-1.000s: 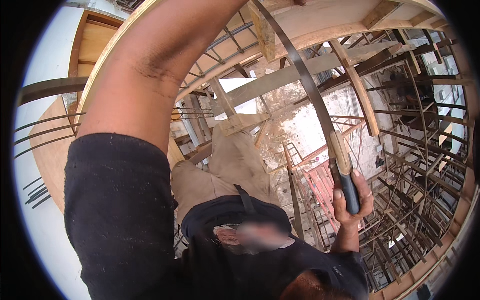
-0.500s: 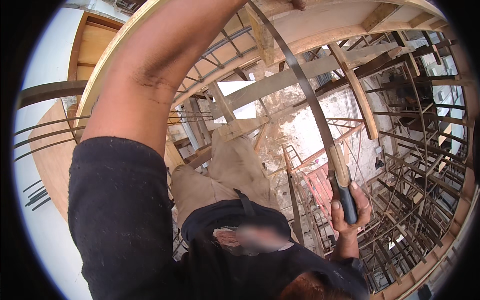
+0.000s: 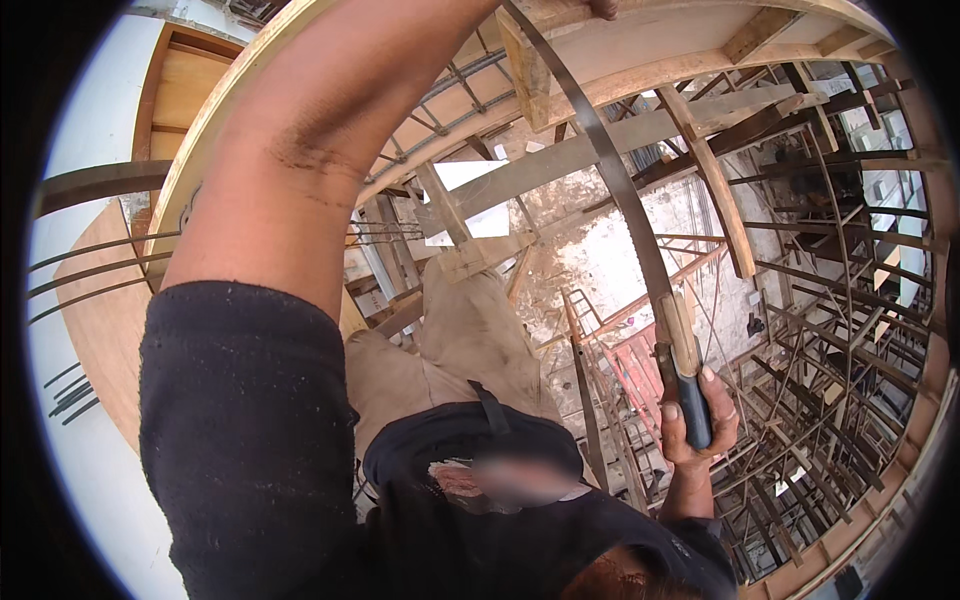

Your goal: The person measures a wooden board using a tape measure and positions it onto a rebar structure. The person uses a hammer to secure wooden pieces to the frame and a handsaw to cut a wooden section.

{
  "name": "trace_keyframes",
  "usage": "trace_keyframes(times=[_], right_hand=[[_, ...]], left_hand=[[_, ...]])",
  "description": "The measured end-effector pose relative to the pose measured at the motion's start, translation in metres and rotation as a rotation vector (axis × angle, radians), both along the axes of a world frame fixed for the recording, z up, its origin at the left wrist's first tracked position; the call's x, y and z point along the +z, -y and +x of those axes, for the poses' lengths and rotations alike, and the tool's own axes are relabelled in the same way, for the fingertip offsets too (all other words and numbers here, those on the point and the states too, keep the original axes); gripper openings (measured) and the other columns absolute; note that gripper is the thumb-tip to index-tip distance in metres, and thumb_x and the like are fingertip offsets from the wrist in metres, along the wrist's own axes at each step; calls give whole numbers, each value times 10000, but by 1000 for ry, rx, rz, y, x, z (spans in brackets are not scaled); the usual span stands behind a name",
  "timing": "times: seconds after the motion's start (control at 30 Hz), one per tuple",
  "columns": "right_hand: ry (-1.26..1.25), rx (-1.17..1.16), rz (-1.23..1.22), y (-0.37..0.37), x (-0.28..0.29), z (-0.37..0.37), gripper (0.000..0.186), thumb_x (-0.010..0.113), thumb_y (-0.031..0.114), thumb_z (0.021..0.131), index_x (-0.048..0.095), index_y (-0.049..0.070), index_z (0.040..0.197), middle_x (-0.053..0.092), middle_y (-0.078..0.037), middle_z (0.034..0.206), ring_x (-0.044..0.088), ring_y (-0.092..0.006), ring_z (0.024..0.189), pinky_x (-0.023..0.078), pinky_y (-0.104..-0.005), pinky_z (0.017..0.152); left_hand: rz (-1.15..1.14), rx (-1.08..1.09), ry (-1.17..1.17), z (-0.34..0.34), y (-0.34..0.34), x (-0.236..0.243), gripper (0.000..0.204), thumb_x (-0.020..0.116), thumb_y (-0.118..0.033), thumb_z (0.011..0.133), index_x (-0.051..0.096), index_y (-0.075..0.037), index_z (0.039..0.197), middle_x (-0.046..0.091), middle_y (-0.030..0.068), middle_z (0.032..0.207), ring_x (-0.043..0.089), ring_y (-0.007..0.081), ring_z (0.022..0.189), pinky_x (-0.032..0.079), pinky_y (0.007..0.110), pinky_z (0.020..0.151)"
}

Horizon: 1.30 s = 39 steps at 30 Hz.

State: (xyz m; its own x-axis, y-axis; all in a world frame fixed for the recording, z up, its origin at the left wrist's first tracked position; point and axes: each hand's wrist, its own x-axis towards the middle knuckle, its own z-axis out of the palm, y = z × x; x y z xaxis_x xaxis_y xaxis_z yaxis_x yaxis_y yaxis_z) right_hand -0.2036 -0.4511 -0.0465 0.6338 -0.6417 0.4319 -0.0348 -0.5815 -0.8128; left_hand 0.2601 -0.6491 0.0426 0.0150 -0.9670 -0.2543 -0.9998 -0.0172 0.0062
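Observation:
My right hand [image 3: 697, 425], at the lower right, is wrapped round the black end of a handsaw's handle. The handsaw [image 3: 622, 190] has a long, dark, slightly bowed blade and a part-wooden grip. Its blade slants up and left to the top edge, passing close beside a short wooden piece [image 3: 527, 80]; whether they touch I cannot tell. Across the upper left reaches my left arm. Only fingertips of my left hand [image 3: 604, 8] show at the top edge, right of the blade, near the wooden formwork [image 3: 640, 75]. The rest of that hand is out of view.
Steel reinforcing bars [image 3: 440, 110] run inside the formwork. Below me are timber beams [image 3: 580, 155], a red metal frame [image 3: 640, 365] and dense wooden scaffolding [image 3: 840, 350] on the right. More bars [image 3: 100, 265] stick out at the left beside a plywood sheet [image 3: 100, 320].
The saw and my right hand have shifted very slightly. My left arm has moved a little to the right; both hands keep nearly the same pose.

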Motion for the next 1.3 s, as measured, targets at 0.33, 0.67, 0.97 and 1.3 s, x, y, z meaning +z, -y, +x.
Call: trace_keyframes(times=[0.33, 0.67, 0.97, 1.3], right_hand=[[31, -79, 17, 33, -6, 91, 473, 754, 52, 843, 602, -34, 1282, 742, -214, 1084, 771, -246, 885, 612, -317, 740], [139, -71, -39, 74, 18, 176, 477, 784, 17, 834, 611, -16, 1277, 737, -206, 1121, 765, -206, 836, 587, -285, 696], [52, 0, -12, 20, 5, 37, 473, 716, 56, 839, 585, -52, 1281, 732, -278, 1027, 761, -320, 906, 609, -381, 817], [-44, 52, -4, 21, 29, 42, 489, 705, -10, 836, 573, -55, 1304, 737, -274, 1041, 772, -294, 910, 610, -350, 792]], left_hand=[[-73, 3, 43, 9, 4, -12, 601, 842, -550, 653, 763, 22, 820, 742, 205, 852, 717, 321, 831, 564, 437, 752], [-134, -64, -28, -3, 21, -11, 568, 856, -508, 662, 761, 24, 836, 749, 194, 878, 716, 323, 837, 563, 441, 757], [-130, 35, 74, 9, -13, -6, 603, 838, -524, 660, 766, 38, 868, 747, 223, 937, 718, 345, 864, 566, 443, 778], [-134, 8, 43, 18, -12, -13, 669, 835, -575, 644, 763, 41, 896, 746, 227, 961, 712, 360, 904, 561, 447, 807]])
